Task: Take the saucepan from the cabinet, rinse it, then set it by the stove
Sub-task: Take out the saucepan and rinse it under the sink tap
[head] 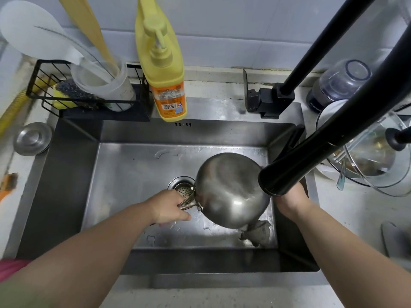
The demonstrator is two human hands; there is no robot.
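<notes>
On the left counter, beside the sink [66,174], lies a round steel drain cover [32,138]. Behind it a black wire rack [44,85] holds a yellow sponge with a dark scrubber [71,94] and a translucent plastic cup [104,85]; in the cup stand a white rice paddle [33,32], a thin brush and a wooden spatula [89,25]. Just beside the rack stands a yellow pump bottle of dish soap [164,74] with an orange label.

In the steel basin the left hand [171,206] is closed around the wire handle of the saucepan [231,190]. The saucepan is tilted over the drain strainer [181,185], its rounded bottom facing the camera, so its inside is hidden. A grey rag [258,232] lies on the wet basin floor just under its lower edge.

The right hand [291,196] is at the far side of the saucepan, mostly covered by the black faucet spout [295,167]; I cannot tell if it grips anything.

On the right counter a clear glass lid [378,156] rests over dishes, and behind it stands a dark blender jar [338,85].
</notes>
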